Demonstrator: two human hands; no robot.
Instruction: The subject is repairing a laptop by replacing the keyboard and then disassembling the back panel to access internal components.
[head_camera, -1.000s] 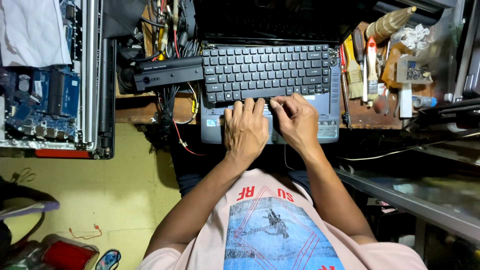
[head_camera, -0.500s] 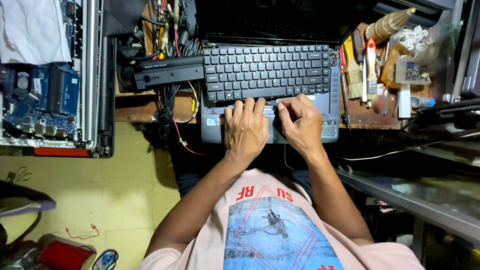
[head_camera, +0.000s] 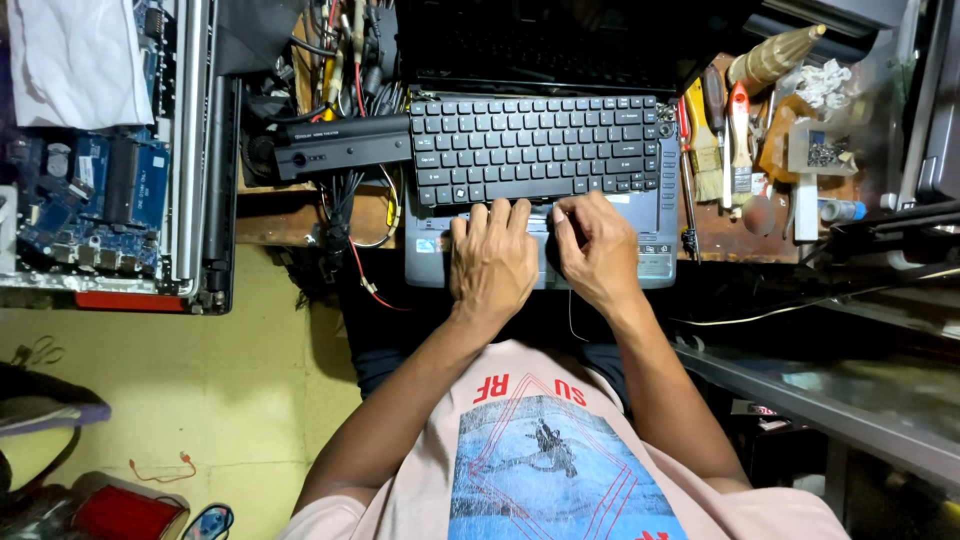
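Laptop (head_camera: 540, 180): open on the workbench (head_camera: 290, 215), lid dark, grey deck just below the black keys.
Left hand (head_camera: 492, 262): flat on the palm rest, fingers spread and loose, tips touching the bottom row of keys, gripping nothing.
Right hand (head_camera: 597, 250): just beside the left, fingers bent, tips pressing down near the touch pad, gripping nothing.
Left of laptop: long black battery (head_camera: 345, 147) touching a tangle of wires (head_camera: 345, 60); further left, an opened laptop with a blue circuit board (head_camera: 85, 195).
Right of laptop: screwdrivers (head_camera: 715, 120) and a brush (head_camera: 703, 150) lying close together.
Risk: laptop sits near the bench edge, so a hard push could probably tip it.
Risk: loose wires close by, could snag on a wrist and pull the battery off.
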